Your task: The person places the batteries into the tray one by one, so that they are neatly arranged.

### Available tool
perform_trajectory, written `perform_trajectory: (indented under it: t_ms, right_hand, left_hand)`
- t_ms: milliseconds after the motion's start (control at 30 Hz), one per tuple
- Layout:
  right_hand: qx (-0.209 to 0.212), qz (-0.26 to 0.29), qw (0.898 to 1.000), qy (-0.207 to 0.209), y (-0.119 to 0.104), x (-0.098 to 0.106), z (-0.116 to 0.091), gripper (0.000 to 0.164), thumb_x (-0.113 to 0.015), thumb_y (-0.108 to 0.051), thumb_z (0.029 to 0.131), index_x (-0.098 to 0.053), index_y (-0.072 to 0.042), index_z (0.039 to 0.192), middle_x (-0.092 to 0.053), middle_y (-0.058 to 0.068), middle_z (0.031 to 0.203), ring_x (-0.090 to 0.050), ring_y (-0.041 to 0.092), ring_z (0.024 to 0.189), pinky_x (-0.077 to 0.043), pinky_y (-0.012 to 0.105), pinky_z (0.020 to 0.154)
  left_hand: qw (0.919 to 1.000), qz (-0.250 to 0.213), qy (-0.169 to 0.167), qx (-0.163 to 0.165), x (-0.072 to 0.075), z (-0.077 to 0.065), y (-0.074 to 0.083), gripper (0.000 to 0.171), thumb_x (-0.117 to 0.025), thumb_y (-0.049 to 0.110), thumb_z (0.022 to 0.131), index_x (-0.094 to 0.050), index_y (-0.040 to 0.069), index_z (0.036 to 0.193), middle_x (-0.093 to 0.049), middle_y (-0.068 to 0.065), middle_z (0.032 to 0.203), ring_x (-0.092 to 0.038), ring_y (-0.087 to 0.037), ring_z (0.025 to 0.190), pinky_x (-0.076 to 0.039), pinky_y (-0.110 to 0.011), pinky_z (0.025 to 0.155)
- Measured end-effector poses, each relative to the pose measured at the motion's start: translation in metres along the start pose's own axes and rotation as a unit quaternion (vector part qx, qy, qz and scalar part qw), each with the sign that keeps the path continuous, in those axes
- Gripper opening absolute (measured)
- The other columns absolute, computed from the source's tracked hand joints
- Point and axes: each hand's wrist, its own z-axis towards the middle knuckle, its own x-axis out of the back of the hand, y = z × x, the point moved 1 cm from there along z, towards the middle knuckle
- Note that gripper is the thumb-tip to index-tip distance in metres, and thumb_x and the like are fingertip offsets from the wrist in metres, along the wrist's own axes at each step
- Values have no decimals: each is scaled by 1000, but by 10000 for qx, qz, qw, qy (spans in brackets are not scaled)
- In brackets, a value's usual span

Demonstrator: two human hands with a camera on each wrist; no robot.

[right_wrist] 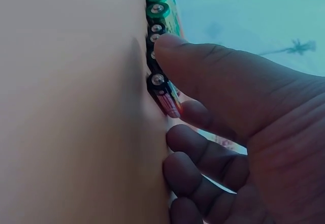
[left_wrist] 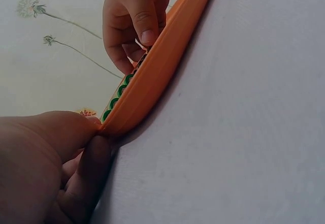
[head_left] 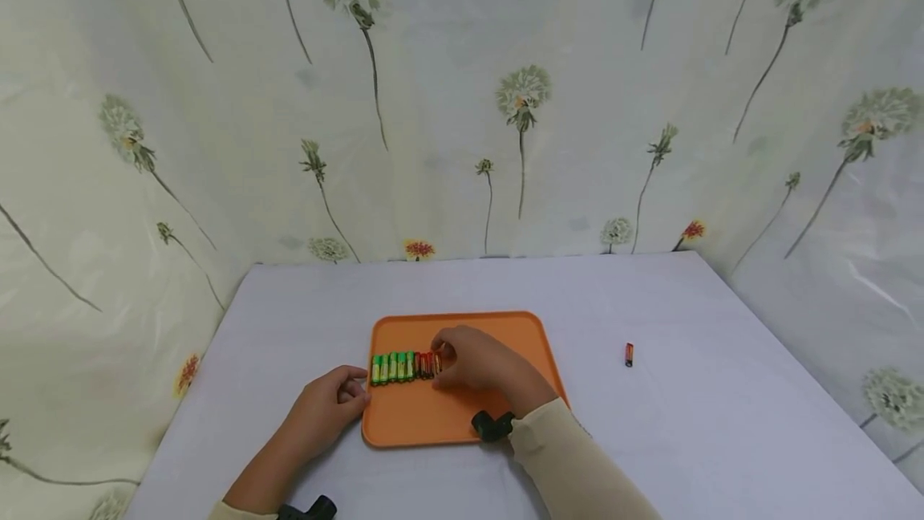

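Note:
An orange tray (head_left: 419,420) lies on the table with a side-by-side row of batteries inside it. Green batteries (head_left: 393,368) fill the left part of the row, and smaller red-and-black batteries (head_left: 424,365) continue it to the right. My left hand (head_left: 325,412) pinches the tray's left rim, thumb (left_wrist: 66,130) above and fingers below. Over the tray, my right hand (head_left: 480,363) holds the red battery (right_wrist: 165,97) at the row's right end between thumb and fingers. That battery sits slightly askew from its neighbours in the right wrist view. The right fingers partly hide the row's end.
Another red battery (head_left: 630,355) lies alone on the white tablecloth (head_left: 664,424), right of the tray. Curtains (head_left: 447,103) with a dandelion print stand behind the table and at its sides. A black wrist device (head_left: 493,426) overhangs the tray's front right part.

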Motion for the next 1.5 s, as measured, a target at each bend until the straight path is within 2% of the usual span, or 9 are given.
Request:
perform_trajectory:
  t_ms: [400, 700, 867, 1067, 1267, 1500]
  right_hand:
    - [-79, -24, 9999, 56, 7, 15, -5, 56, -85, -43, 87, -63, -26, 135, -65, -6, 124, -60, 15, 115, -49, 43, 102]
    - [-143, 113, 9993, 318, 19, 30, -14, 54, -83, -37, 91, -63, -19, 138, -66, 0, 126, -62, 18, 116, -51, 43, 99]
    - [-369, 239, 9973, 592, 29, 42, -22, 53, -84, -33, 90, -64, -18, 136, -66, 3, 124, -62, 20, 110, -54, 42, 94]
    - [-583, 225, 9946, 830, 44, 58, -36, 50, -83, -31, 91, -65, -15, 135, -67, 5, 123, -63, 22, 108, -54, 44, 95]
    - [-762, 15, 9918, 1027, 65, 67, -50, 50, -81, -33, 93, -64, -16, 137, -65, 7, 130, -61, 26, 118, -53, 47, 98]
    - [-948, -271, 9868, 1282, 91, 76, -72, 54, -81, -36, 93, -63, -13, 139, -63, 12, 135, -47, 38, 127, -49, 54, 100]
  left_hand:
    - [10000, 55, 72, -15, 2, 4, 2, 33, -77, 18, 95, -69, 11, 127, -65, 5, 91, -61, -9, 82, -51, -24, 72]
    - [10000, 60, 36, 55, 0, 0, 1, 33, -76, 18, 95, -69, 11, 126, -65, 5, 92, -61, -9, 82, -50, -25, 73]
    - [10000, 15, 14, 93, -3, -1, -1, 33, -76, 18, 95, -69, 11, 127, -65, 5, 91, -61, -9, 82, -51, -25, 72]
    - [10000, 68, 21, 25, -2, 0, 1, 33, -77, 19, 95, -69, 11, 126, -66, 5, 91, -61, -9, 81, -51, -25, 72]
    - [9999, 96, 18, -37, 0, 0, -1, 33, -77, 19, 95, -69, 11, 126, -66, 6, 91, -62, -8, 81, -51, -25, 73]
    - [10000, 82, 8, -10, 0, -1, -2, 34, -77, 20, 95, -69, 11, 127, -66, 6, 92, -62, -7, 81, -51, -24, 73]
